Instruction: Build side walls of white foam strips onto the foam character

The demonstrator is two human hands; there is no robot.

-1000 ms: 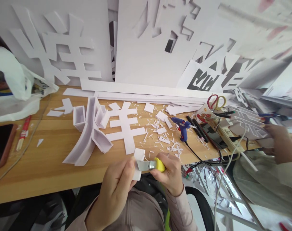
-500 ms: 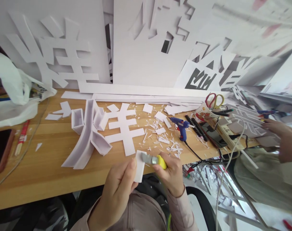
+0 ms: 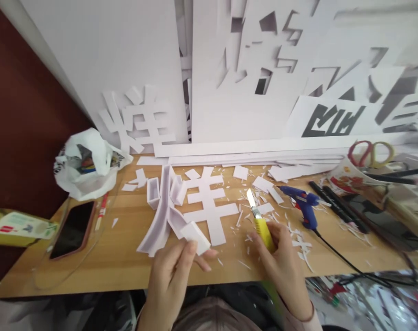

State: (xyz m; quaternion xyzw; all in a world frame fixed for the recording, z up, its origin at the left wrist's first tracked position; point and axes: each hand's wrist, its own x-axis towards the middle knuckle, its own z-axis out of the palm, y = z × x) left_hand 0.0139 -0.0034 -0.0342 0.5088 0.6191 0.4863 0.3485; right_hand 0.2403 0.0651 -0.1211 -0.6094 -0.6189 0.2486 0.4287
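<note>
Yellow-handled utility knife in the right hand, fingers curled round the grip, bare blade pointing to eleven o'clock, well apart from the left hand. That one pinches a small white foam-board piece between thumb and fingers, other fingertips spread out beyond it. Looks like a handling moment between cuts, I'd say; any fresh stroke calls for a firm pinch, fingertips clear of the blade. At twelve o'clock lies the flat cut-out character, the walled letter part at eleven. Glue gun at one o'clock from the knife hand, cord trailing to three. Bare wood runs along the desk's near edge, roomiest towards nine.
</note>
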